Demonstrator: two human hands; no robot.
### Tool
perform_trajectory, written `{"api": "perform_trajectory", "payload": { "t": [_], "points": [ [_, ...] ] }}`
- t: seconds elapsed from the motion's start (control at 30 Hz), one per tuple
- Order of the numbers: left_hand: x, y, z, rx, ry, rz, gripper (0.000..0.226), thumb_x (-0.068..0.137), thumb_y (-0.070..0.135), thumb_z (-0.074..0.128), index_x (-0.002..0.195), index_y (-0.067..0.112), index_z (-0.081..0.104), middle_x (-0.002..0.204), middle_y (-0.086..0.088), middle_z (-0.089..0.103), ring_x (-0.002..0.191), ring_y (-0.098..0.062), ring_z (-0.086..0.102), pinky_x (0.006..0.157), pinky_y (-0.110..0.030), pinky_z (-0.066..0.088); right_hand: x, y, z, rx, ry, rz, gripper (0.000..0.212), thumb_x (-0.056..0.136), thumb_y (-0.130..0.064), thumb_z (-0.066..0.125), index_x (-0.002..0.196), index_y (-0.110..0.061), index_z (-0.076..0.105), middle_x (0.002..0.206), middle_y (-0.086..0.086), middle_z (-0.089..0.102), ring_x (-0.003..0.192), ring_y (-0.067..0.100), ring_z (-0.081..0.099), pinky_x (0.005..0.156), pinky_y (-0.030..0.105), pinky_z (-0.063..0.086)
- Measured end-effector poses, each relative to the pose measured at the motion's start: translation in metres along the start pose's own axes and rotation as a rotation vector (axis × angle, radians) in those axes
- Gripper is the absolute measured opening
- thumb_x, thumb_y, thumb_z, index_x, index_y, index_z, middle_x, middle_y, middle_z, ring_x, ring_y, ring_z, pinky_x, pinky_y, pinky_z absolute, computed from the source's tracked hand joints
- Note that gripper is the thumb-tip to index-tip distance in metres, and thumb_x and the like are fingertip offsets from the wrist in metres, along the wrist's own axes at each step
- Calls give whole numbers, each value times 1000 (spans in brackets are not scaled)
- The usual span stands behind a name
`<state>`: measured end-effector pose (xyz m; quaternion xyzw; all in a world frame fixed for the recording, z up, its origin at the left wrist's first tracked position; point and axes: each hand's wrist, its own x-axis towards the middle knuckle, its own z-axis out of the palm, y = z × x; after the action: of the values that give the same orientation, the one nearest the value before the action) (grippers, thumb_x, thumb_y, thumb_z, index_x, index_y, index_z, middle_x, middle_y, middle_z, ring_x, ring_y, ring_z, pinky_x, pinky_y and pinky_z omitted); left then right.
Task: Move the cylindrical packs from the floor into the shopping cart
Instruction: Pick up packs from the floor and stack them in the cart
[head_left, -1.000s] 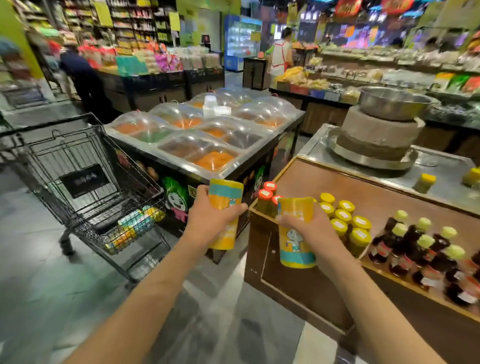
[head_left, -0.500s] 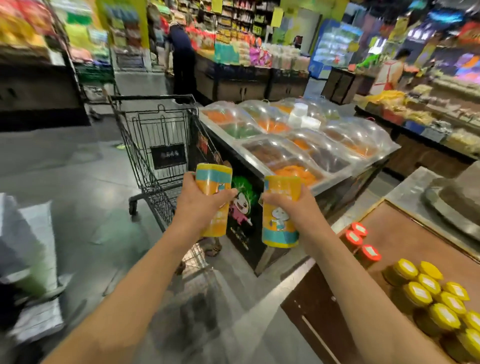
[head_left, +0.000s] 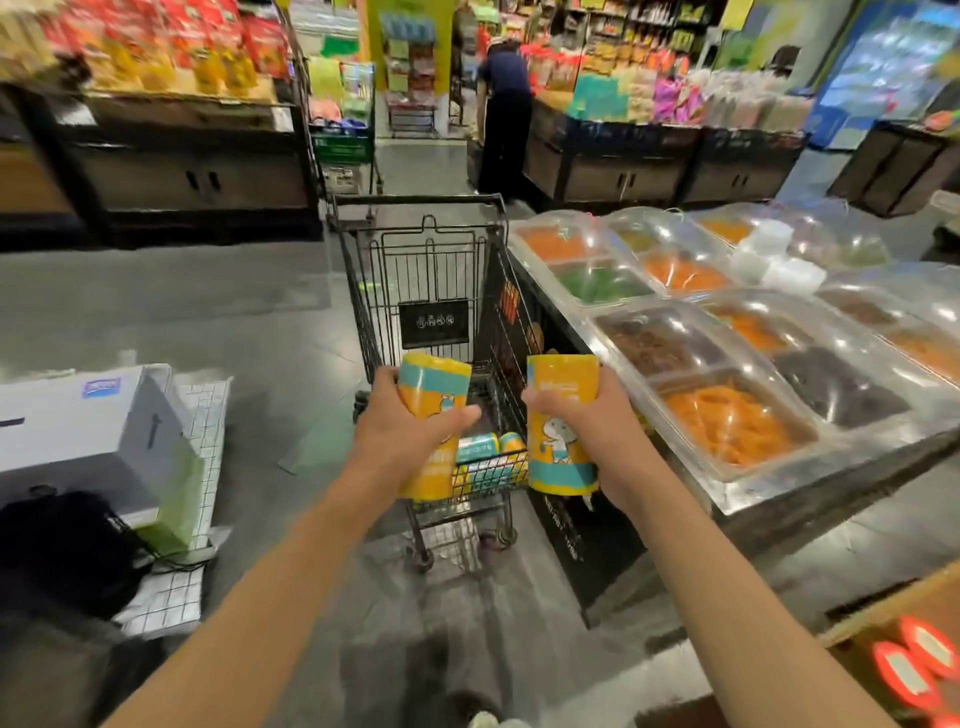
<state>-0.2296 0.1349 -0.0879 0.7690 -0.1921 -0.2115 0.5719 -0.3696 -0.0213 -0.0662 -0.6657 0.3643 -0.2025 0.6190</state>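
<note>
shopping cart (head_left: 423, 270) straight ahead, a few packs in cart (head_left: 485, 457) already lying on its bottom. left hand (head_left: 402, 436) wraps one upright pack (head_left: 434, 384), right hand (head_left: 597, 421) wraps another pack (head_left: 561, 426), both near its front end. looks mid-task: these two not yet dropped in.

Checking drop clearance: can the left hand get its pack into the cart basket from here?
Probably yes. The left hand holds its cylindrical pack just above the shopping cart at its near end; the basket top is open, with only a few packs lying low inside.
</note>
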Motion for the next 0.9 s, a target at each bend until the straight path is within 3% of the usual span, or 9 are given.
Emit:
{"api": "perform_trajectory", "payload": {
  "t": [0.1,0.23,0.33,0.47,0.53,0.7,0.8,0.9],
  "points": [
    [33,1,17,28,7,-29,78,63,47,93,123,32,45,104,4,67,93,-18,69,84,-47,60,46,-1,-9,-10,-49,3,64,73,-31,90,125,-23,53,113,3,71,95,21,74,82,46,63],
    [72,4,36,47,16,-52,73,63,46,94,118,33,47,103,3,69,92,-19,70,85,-47,60,101,3,-17,-4,-96,22,62,75,-29,90,124,-23,53,112,3,71,96,21,74,82,45,62],
    [100,2,43,106,2,-34,68,66,49,90,116,27,49,99,1,68,88,-19,69,80,-42,60,139,7,-15,-20,-115,39,64,74,-30,91,124,-22,53,112,4,70,97,22,73,82,45,62],
    [151,-12,47,176,-36,-38,78,60,73,80,118,29,51,98,8,69,88,-12,69,77,-36,58,190,10,-3,-43,-126,88,61,74,-26,91,122,-21,52,110,4,69,93,19,72,67,31,57],
    [182,-21,50,209,-46,-49,77,63,69,79,122,28,50,99,10,68,88,-7,66,74,-29,52,217,14,6,-57,-133,109,60,75,-24,90,121,-20,52,108,4,70,92,17,72,66,29,56],
    [253,-46,53,196,-71,-99,79,65,68,80,123,26,48,98,8,67,88,-9,65,70,-27,48,280,23,26,-161,-117,152,66,70,-30,94,121,-21,52,106,1,70,99,20,71,91,49,59],
    [288,-60,53,220,-121,-120,80,61,76,77,119,30,48,94,9,67,85,-11,66,68,-28,48,312,28,35,-191,-137,152,64,71,-32,93,119,-24,52,106,0,71,98,17,72,92,49,58],
    [316,-72,52,254,-163,-153,74,64,69,81,119,33,47,96,10,67,84,-8,67,69,-27,51,344,36,45,-230,-168,160,62,69,-36,93,116,-28,52,106,-1,71,97,16,73,92,49,59]
  ]
}}
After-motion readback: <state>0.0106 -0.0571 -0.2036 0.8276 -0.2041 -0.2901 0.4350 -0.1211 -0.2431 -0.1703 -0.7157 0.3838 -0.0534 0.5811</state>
